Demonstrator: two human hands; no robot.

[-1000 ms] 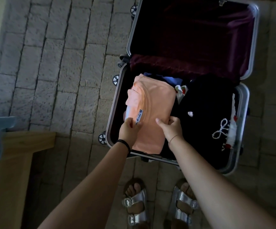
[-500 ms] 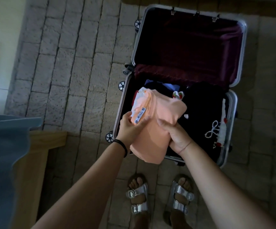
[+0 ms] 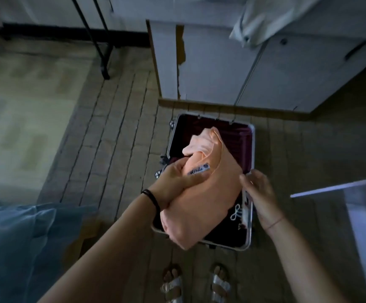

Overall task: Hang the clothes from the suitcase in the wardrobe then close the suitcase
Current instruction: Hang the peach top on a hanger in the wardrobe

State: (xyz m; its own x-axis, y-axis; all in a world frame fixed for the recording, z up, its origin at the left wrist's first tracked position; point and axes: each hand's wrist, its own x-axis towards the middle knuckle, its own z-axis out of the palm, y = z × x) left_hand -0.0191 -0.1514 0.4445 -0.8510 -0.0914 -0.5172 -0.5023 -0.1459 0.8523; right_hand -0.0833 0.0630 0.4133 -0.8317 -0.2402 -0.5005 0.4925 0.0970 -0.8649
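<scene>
A white panelled cabinet (image 3: 210,68) stood just beyond the far end of the open silver-framed suitcase with maroon lining (image 3: 241,138), which lay flat on the brick-patterned floor (image 3: 116,127). Blue fabric (image 3: 24,248) lay well to the left of the suitcase. A folded peach cotton garment (image 3: 206,200) hung lifted above the suitcase's near half, over dark clothing (image 3: 236,212) packed inside. The left hand (image 3: 173,184) gripped the garment's left side, thumb curled beside its small white label (image 3: 199,170). The right hand (image 3: 258,193) hovered over the suitcase's right rim, fingers loosely spread just beside the garment; whether they touched it could not be told. Silver sandals (image 3: 173,287) stood near the suitcase's near end.
</scene>
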